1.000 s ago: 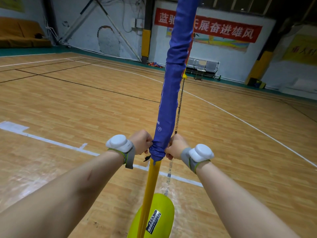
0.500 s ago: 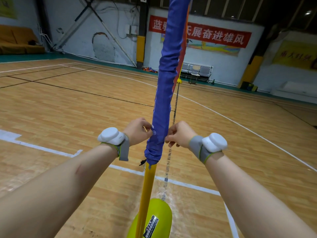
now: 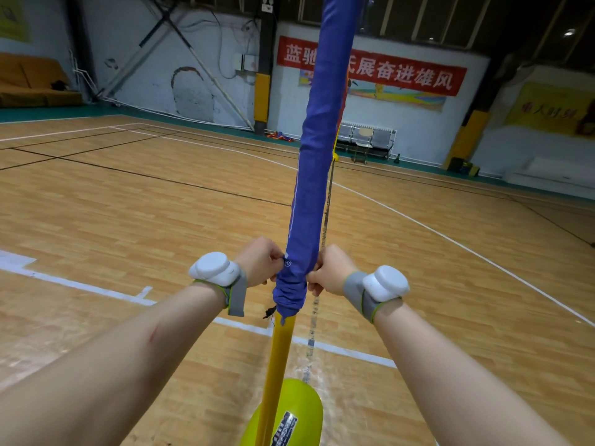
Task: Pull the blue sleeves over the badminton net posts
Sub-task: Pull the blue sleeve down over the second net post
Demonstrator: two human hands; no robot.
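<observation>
Pinching the bunched lower end of the blue sleeve [image 3: 309,188] from either side, the left hand [image 3: 257,262] and right hand [image 3: 331,272] are each holding fabric in a closed grip. The sleeve is covering the yellow post [image 3: 280,349] except its bare bottom stretch. Pulling both sides down evenly is probably going to work best.

Indoor sports hall, dim. Glossy wood plank floor [image 3: 128,220] with white court lines [image 3: 80,284] and thin black ones. Pale, patchy far wall [image 3: 193,98] at top centre; red banner [image 3: 402,75] with white characters. Grey seats [image 3: 367,136] below. Yellow-padded pillar [image 3: 262,98]. Orange mats [image 3: 29,82] upper left. Ceiling lamp [image 3: 568,33] upper right.
</observation>
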